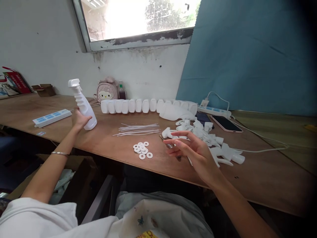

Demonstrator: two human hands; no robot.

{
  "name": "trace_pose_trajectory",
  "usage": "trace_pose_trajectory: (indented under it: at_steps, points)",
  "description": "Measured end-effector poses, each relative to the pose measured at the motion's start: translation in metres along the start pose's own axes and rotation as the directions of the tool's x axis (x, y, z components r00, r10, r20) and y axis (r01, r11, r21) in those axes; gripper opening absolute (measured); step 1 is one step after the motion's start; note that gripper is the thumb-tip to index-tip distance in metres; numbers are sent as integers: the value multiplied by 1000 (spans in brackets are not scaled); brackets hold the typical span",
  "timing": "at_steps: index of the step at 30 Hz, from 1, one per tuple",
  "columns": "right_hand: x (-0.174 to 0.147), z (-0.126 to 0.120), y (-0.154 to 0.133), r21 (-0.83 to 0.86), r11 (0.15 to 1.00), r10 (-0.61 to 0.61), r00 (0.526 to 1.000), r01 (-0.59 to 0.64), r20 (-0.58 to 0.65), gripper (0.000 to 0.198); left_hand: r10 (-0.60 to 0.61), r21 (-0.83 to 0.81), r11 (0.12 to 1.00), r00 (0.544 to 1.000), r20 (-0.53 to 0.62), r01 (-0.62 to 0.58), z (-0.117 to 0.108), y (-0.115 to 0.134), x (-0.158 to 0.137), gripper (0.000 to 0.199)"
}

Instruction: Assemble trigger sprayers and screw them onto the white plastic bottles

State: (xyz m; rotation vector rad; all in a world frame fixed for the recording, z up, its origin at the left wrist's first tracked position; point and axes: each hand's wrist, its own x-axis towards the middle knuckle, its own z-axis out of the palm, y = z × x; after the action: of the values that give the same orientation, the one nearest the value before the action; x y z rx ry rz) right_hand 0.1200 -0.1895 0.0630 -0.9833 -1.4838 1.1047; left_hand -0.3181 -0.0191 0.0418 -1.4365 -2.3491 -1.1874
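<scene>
My left hand (79, 118) is wrapped round a white spray bottle (85, 110) with its trigger head on, tilted a little above the left side of the table. My right hand (190, 148) hovers over the table with its fingers stretched out and apart. Just behind its fingertips is a thin metal tool (162, 138), partly hidden, so its kind does not show. Loose white trigger spray heads (203, 130) lie heaped beside and beyond that hand. A small pile of white ring washers (142, 150) is near the front edge, and thin white tubes (140, 129) lie behind it.
White bottles (132, 105) lie in a row along the wall, one (175, 111) in front. Power strips (52, 118) sit left and right; a phone (226, 123) and white cable lie at right. A pink backpack (108, 90) and dark bottle (122, 92) stand behind. Below left is an open carton (81, 175).
</scene>
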Motion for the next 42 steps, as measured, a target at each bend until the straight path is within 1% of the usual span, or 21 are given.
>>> trace_pose_trajectory:
  at_steps: [2, 5, 8, 11, 14, 16, 18, 19, 20, 21, 23, 24, 26, 29, 31, 33, 35, 37, 39, 42]
  points:
    - [1, 1, 0, -11, 1000, 4, 1000, -4, -1, 31, -22, -11, 1000, 999, 46, 23, 10, 0, 18, 67]
    - [1, 2, -1, -33, 999, 7, 1000, -7, -3, 33, -54, -79, 995, 995, 86, 61, 28, -1, 38, 71]
    - [2, 3, -1, -52, 998, 22, 1000, -22, -1, 33, -87, -127, 987, 991, 107, 100, 46, -2, 52, 75]
    - [3, 4, -1, -61, 997, 56, 998, -55, 9, 33, -110, -142, 982, 987, 118, 126, 61, -1, 64, 75]
    - [4, 5, 0, -62, 995, 85, 996, -83, 26, 33, -125, -161, 976, 985, 120, 144, 69, 3, 71, 75]
    - [4, 6, 0, -64, 994, 92, 995, -90, 31, 34, -126, -171, 974, 985, 120, 145, 66, 5, 68, 81]
    - [4, 5, 0, -68, 994, 93, 995, -91, 30, 35, -78, -150, 985, 993, 89, 91, 57, 5, 59, 96]
    - [4, 5, 0, -70, 994, 91, 995, -89, 28, 35, -22, -125, 992, 999, 50, 28, 51, 5, 53, 104]
    - [4, 5, 0, -72, 994, 88, 996, -86, 25, 34, 61, -93, 994, 998, 5, -60, 44, 6, 46, 111]
    - [4, 5, 0, -75, 994, 86, 996, -84, 24, 34, 164, -61, 984, 986, -39, -166, 37, 6, 39, 113]
    - [6, 5, 2, -76, 994, 83, 996, -81, 24, 33, 369, -6, 929, 926, -77, -371, 26, 11, 28, 111]
    - [6, 6, 3, -76, 994, 83, 996, -81, 27, 33, 452, 15, 892, 890, -61, -452, 23, 15, 23, 107]
    - [8, 7, 6, -80, 993, 86, 996, -83, 34, 34, 553, 51, 832, 833, 11, -553, 25, 26, 19, 101]
    - [8, 7, 7, -96, 993, 73, 997, -70, 35, 36, 622, 87, 768, 771, 137, -635, 41, 40, 20, 92]
    - [7, 6, 6, -108, 992, 63, 998, -59, 30, 36, 650, 107, 731, 735, 193, -674, 56, 44, 26, 91]
    - [5, 5, 4, -111, 992, 58, 998, -55, 25, 36, 662, 140, 703, 714, 228, -697, 69, 44, 33, 92]
    - [5, 4, 2, -107, 993, 56, 998, -53, 19, 35, 655, 187, 694, 717, 237, -695, 78, 42, 39, 90]
    - [5, 3, 1, -105, 993, 54, 998, -52, 14, 33, 648, 221, 691, 725, 233, -688, 82, 40, 43, 87]
    - [5, 2, 2, -108, 993, 50, 999, -48, 12, 33, 648, 232, 692, 730, 220, -684, 80, 40, 43, 84]
    - [6, 2, 3, -100, 994, 35, 999, -33, 11, 34, 661, 212, 688, 720, 212, -694, 72, 40, 37, 80]
